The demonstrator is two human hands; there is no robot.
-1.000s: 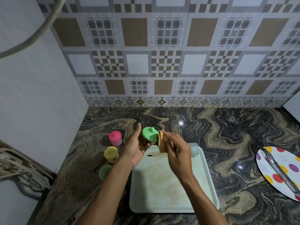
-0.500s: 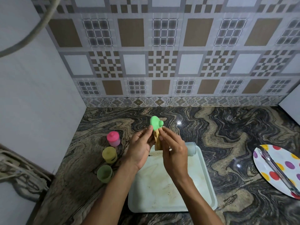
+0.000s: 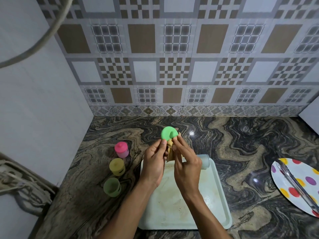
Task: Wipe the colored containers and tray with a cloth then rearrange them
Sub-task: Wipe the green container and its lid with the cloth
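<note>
The counter [image 3: 241, 144] is polished stone, swirled dark and tan, glossy enough to throw back a point of light. The green lid [image 3: 168, 134] looks like smooth, matt plastic, as do the pink container [image 3: 121, 150], yellow container [image 3: 117, 166] and green container [image 3: 112, 187] (their bodies look frosted). The tan cloth [image 3: 170, 152] is soft and crumpled. The pale tray [image 3: 215, 195] is smooth but dull and smeared. The spotted plate [image 3: 293, 173] is glossy; the tongs [image 3: 296, 185] look like shiny metal.

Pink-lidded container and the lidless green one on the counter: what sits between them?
In the head view, a yellow container stands between the pink-lidded container and the lidless green container.
</note>
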